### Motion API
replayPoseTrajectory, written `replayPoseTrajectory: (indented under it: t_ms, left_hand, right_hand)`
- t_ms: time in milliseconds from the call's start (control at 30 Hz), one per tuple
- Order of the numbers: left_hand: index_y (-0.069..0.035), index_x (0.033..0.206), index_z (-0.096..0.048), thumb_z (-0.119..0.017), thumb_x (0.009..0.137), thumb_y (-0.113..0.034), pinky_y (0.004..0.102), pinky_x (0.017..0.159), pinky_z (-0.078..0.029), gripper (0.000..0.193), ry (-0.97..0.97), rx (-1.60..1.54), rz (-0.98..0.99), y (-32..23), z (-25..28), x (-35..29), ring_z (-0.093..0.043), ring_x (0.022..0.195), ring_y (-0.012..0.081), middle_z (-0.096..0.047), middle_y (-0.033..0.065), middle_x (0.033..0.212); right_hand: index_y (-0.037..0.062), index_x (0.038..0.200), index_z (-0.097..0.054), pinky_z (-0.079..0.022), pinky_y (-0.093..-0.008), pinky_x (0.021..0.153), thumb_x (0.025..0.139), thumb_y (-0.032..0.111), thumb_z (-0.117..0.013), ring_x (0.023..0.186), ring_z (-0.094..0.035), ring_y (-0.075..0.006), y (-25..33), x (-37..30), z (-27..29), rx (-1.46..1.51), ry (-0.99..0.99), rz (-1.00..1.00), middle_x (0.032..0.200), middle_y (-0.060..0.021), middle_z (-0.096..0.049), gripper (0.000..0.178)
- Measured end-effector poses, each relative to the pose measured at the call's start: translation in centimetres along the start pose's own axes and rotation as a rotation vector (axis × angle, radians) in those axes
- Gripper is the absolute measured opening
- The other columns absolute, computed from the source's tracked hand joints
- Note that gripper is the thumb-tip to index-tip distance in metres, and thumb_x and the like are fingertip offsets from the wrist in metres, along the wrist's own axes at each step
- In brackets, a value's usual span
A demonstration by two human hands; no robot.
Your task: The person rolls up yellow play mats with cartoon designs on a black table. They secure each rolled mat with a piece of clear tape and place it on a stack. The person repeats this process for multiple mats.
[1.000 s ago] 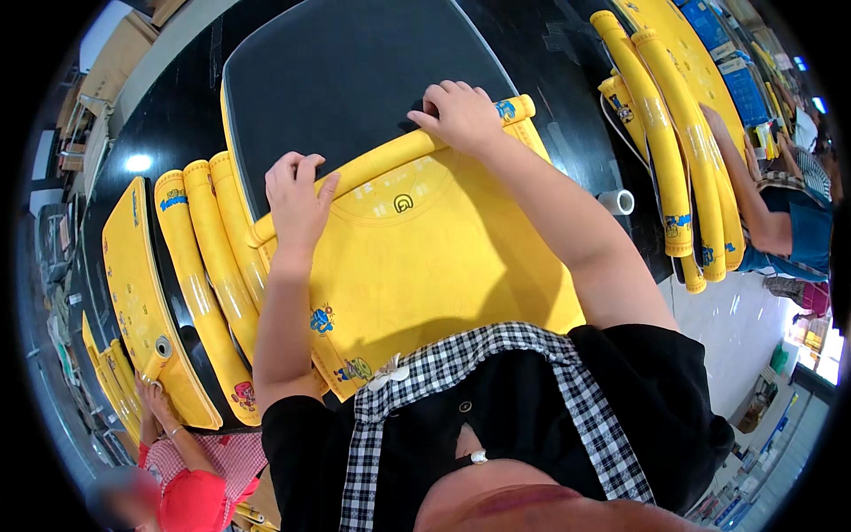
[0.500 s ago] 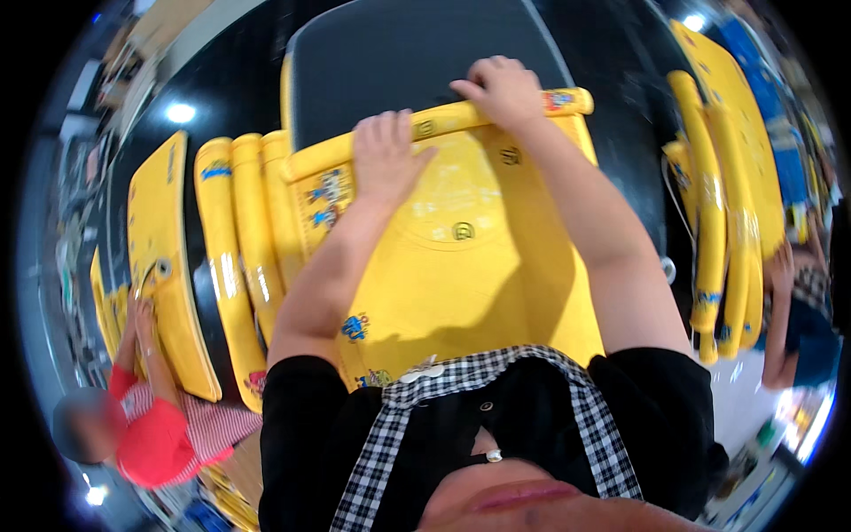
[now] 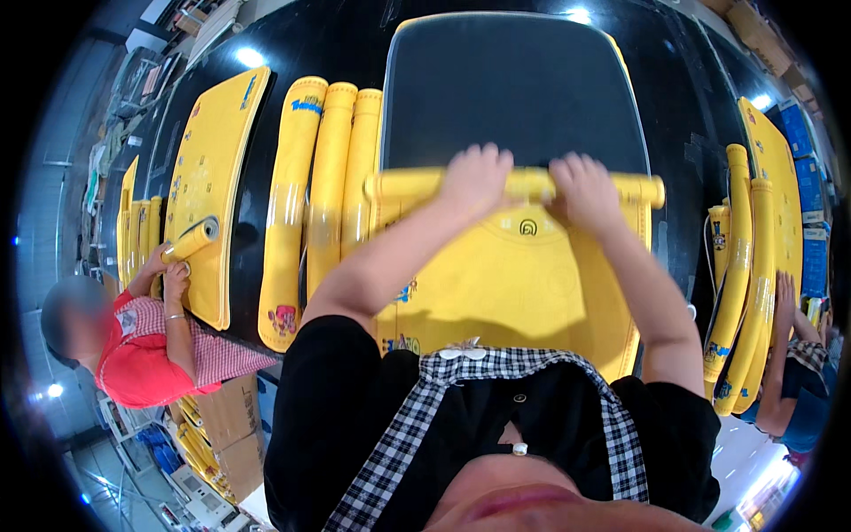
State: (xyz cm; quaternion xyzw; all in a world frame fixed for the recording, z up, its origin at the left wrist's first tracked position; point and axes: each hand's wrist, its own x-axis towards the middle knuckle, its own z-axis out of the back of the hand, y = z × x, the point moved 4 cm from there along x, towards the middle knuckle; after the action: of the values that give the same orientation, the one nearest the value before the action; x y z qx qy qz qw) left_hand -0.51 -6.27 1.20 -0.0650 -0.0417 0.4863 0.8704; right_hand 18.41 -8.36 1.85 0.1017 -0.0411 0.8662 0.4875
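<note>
A yellow mat with small printed cartoon figures (image 3: 496, 275) lies flat in front of me. Along its far side it is rolled into a narrow yellow tube (image 3: 403, 184) running crosswise. My left hand (image 3: 476, 184) is bent over the middle of this roll, fingers toward the far side. A short way to its right, my right hand (image 3: 585, 193) curls over the roll too. The hands cover parts of the roll and hide most of the thumbs. Beyond the roll, a black flat sheet with rounded corners (image 3: 514, 89) shows a thin yellow edge.
Several finished yellow rolls (image 3: 332, 177) lie to the left, beside flat yellow mats (image 3: 213, 168). At the left a person in red (image 3: 146, 363) handles a partly rolled mat. More rolls (image 3: 740, 266) lie right, where another person's hand (image 3: 784, 306) touches a flat mat (image 3: 780, 195). All rest on a black table (image 3: 678, 97).
The roll has come nearer to me with both hands, baring more of the black sheet behind it. My hands have moved closer together. The whole view has shifted too.
</note>
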Motion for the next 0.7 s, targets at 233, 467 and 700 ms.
replayPoseTrajectory:
  t_ms: [233, 467, 700]
  left_hand:
    - [-0.019, 0.125, -0.07, -0.077, 0.084, -0.04, 0.0531, 0.108, -0.036, 0.047, -0.5, 0.035, 0.333, 0.0, -3.6, -17.4, -0.053, 0.124, 0.0376, -0.055, 0.0218, 0.133]
    - [-0.012, 0.13, -0.068, -0.083, 0.084, -0.027, 0.0456, 0.11, -0.041, 0.051, -0.743, -0.429, 0.637, 6.1, -5.7, -18.8, -0.052, 0.131, 0.0392, -0.054, 0.0243, 0.142]
    - [-0.004, 0.129, -0.064, -0.083, 0.083, -0.025, 0.042, 0.103, -0.049, 0.054, -0.683, -0.566, 0.7, 6.6, -4.2, -16.2, -0.061, 0.122, 0.036, -0.064, 0.0191, 0.132]
  right_hand:
    - [0.011, 0.12, -0.063, -0.038, -0.0465, 0.102, 0.083, 0.046, -0.073, 0.115, -0.054, -0.0305, 6.1, -12.0, -0.3, 0.014, -0.159, -0.165, 0.117, -0.0101, -0.058, 0.051]
    - [0.003, 0.131, -0.059, -0.031, -0.0508, 0.115, 0.089, 0.05, -0.074, 0.136, -0.043, -0.0375, -2.3, -16.1, -2.6, -0.048, -0.446, -0.749, 0.144, -0.0222, -0.045, 0.065]
    - [0.0029, 0.135, -0.057, -0.037, -0.0465, 0.113, 0.089, 0.051, -0.073, 0.139, -0.041, -0.0388, -6.2, -16.9, -3.6, 0.187, -0.408, -0.924, 0.149, -0.0246, -0.042, 0.068]
